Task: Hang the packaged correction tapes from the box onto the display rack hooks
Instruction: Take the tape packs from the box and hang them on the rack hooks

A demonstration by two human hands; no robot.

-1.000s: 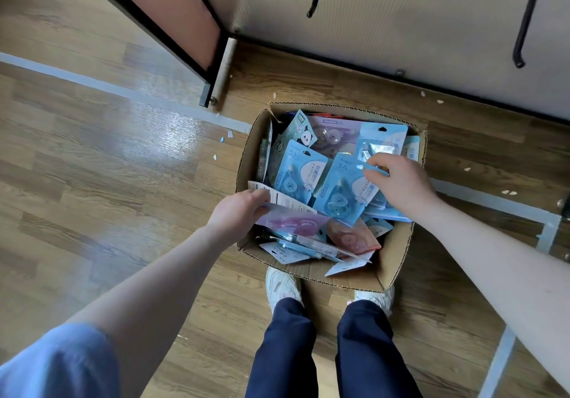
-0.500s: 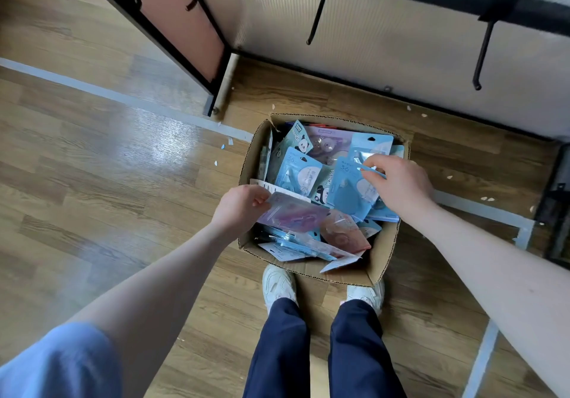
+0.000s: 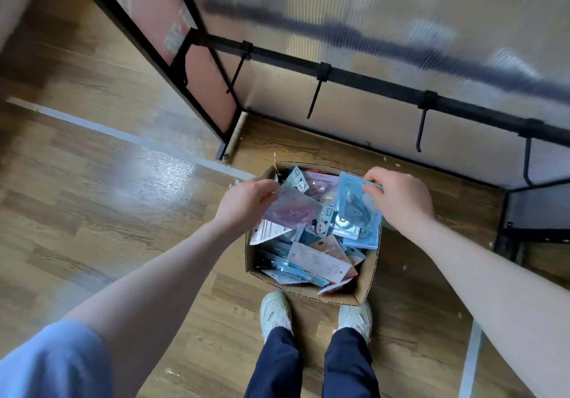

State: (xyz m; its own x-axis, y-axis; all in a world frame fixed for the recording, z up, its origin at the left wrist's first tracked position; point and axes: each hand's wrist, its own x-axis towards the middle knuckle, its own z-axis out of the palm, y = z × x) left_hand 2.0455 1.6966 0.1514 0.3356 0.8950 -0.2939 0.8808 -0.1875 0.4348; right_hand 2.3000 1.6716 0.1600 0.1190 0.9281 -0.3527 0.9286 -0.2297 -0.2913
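Both hands lifted: left hand [image 3: 246, 203] pinches pink pkg [image 3: 293, 211] (long axis diagonal), right hand [image 3: 398, 200] grips blue pkg [image 3: 357, 209].

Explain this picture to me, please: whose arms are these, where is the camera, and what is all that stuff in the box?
No machine here: a person wears a camera on the head, looking down at their own arms and shoes. On the wooden floor stands a cardboard box full of packaged correction tapes. The left hand pinches a pink pack; the right hand grips a stack of blue packs, both lifted over the box. Behind it runs a black display rack with bare hooks for hanging the packs.
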